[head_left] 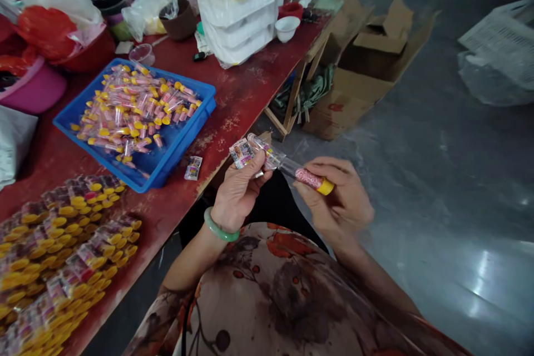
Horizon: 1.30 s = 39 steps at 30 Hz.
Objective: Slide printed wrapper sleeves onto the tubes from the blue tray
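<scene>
Both hands are busy, up in front of the body, just off the table edge. Right hand (344, 194): fingers closed around the capped end of a clear tube (307, 177), thumb on the near side. Tube lies tilted, yellow cap (325, 186) toward the right palm, pink filling packed next to the cap, clear end pointing at the other hand. Left hand (237, 194): thumb and fingers pinched on printed packets (242, 152) plus a piece of clear plastic (271, 156); can't tell if that plastic is part of the tube or separate. Green bangle (221, 228) on the left wrist. One loose packet (193, 168) lies on the red table (233, 92), near the blue tray (183, 147). Tray holds a messy heap of small yellow-capped tubes (139, 103) with pink filling. Nearer the body, rows of yellow-capped pieces (62, 256) are stacked along the table's left side. Far end of table: bagged white containers (240, 22), with a white bowl (287, 28) just beside them. Open cardboard box (354, 83) sits on the grey floor (417, 178) past the table.
</scene>
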{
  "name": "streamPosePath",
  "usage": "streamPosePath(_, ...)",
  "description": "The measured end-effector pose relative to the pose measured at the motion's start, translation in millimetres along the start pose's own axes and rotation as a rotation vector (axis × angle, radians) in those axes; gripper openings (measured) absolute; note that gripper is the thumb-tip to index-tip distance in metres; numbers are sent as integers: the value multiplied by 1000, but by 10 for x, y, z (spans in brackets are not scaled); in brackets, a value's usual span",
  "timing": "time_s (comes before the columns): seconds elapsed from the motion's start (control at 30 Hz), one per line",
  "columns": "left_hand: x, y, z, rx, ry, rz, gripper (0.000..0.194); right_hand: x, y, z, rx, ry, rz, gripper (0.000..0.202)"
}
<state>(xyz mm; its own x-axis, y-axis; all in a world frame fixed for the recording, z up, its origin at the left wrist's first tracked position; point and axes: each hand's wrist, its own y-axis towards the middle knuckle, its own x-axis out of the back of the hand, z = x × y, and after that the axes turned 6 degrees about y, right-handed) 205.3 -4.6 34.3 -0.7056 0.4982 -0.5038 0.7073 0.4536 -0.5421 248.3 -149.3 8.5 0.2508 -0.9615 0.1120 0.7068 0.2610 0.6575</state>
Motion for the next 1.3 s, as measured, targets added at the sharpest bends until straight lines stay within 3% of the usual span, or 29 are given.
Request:
streamPosePath(0.13, 10, -43, 45, -43, -39, 28, 9, -22, -37, 45, 129, -121, -42, 31)
streamPosePath(0.3, 28, -64, 79, -65, -88, 66, 17, 60, -104, -28, -51, 33, -57, 23)
streamPosePath(0.43, 27, -66, 75, -27, -95, 68, 17, 65, -119, -67, -81, 119, -32, 21)
streamPosePath(0.57, 33, -85, 59, -4, -101, 67, 17, -23, -84, -29, -11, 66, -18, 23)
streamPosePath(0.73, 62, -72, 27, 19, -121, 50, 20, -127, -22, 13, 233, -75, -17, 34)
streamPosePath(0.97, 125, -50, 25, -93, -65, 55, 26, -158, 13, 16, 120, 55, 26, 26)
streamPosePath(1.17, 156, -28, 14, -135, -18, 64, 34, -217, -38, 15, 282, -165, 25, 35)
streamPosePath(1.23, 150, -36, -1, -137, 4, 52, 36, -239, -37, 16, 198, -67, 17, 27)
streamPosePath(1.3, 145, -49, -11, -142, 24, 58, 37, -252, -25, 13, 7, 95, 4, 15)
